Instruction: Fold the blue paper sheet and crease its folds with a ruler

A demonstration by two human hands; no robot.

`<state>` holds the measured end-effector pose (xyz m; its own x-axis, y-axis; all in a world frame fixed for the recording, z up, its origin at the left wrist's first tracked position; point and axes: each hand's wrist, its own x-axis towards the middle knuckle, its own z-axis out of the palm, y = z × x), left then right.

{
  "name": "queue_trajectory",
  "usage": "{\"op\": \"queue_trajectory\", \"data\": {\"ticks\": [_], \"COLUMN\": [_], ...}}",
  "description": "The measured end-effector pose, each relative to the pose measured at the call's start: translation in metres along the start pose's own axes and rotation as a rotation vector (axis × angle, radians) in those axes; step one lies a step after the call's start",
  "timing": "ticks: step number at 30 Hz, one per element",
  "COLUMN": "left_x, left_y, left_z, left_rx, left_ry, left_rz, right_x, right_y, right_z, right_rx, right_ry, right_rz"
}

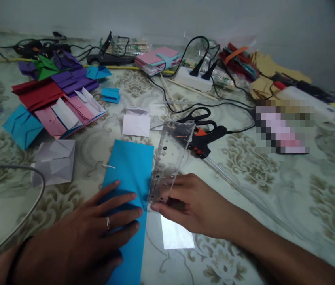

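Observation:
A long blue sheet of paper (134, 162) lies on the patterned table cover. My left hand (108, 221), with a ring on one finger, rests spread flat on the paper. Along the paper's right edge my right hand (182, 202) grips the lower end of a clear plastic ruler (167, 158). The ruler slants up and away, and its far end overlaps a black glue gun (207, 138) with an orange trigger. Black-handled scissors (197, 116) lie just behind the gun. Beyond the blue paper is a small white folded envelope (137, 122).
Folded coloured papers (75, 107) spread over the left, with a white envelope (56, 160) nearer me and a grey cable (41, 178) curving beside it. A white power strip (193, 79) with plugs and black cords sits at the back. Yellow cut paper (274, 67) lies at back right.

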<state>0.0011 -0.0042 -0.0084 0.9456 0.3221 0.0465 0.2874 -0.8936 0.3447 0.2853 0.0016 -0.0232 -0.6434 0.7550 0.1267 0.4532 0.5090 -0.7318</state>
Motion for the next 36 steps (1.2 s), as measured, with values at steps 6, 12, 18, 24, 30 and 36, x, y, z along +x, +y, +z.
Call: {"op": "queue_trajectory", "data": {"ticks": [6, 12, 18, 24, 30, 36], "left_x": [-0.003, -0.006, -0.004, -0.005, -0.003, -0.002], "left_y": [-0.002, -0.003, -0.004, -0.004, -0.002, -0.005], "left_z": [0.005, 0.008, 0.007, 0.010, 0.013, 0.014], "left_rx": [-0.039, -0.099, -0.089, -0.110, -0.124, -0.065], "left_ry": [0.004, 0.009, 0.015, 0.026, 0.042, -0.048], "left_rz": [0.006, 0.015, 0.019, 0.017, -0.030, -0.015], "right_x": [0.000, 0.001, -0.002, 0.000, 0.001, 0.001], "right_y": [0.001, 0.009, 0.004, 0.007, 0.010, 0.009], "right_z": [-0.001, -0.002, 0.000, -0.005, -0.005, -0.001], "right_rx": [-0.021, -0.084, -0.153, -0.174, -0.172, -0.167], "right_ry": [-0.018, 0.116, 0.048, 0.036, 0.080, 0.081], "right_rz": [-0.007, 0.005, 0.026, 0.067, 0.099, 0.131]}}
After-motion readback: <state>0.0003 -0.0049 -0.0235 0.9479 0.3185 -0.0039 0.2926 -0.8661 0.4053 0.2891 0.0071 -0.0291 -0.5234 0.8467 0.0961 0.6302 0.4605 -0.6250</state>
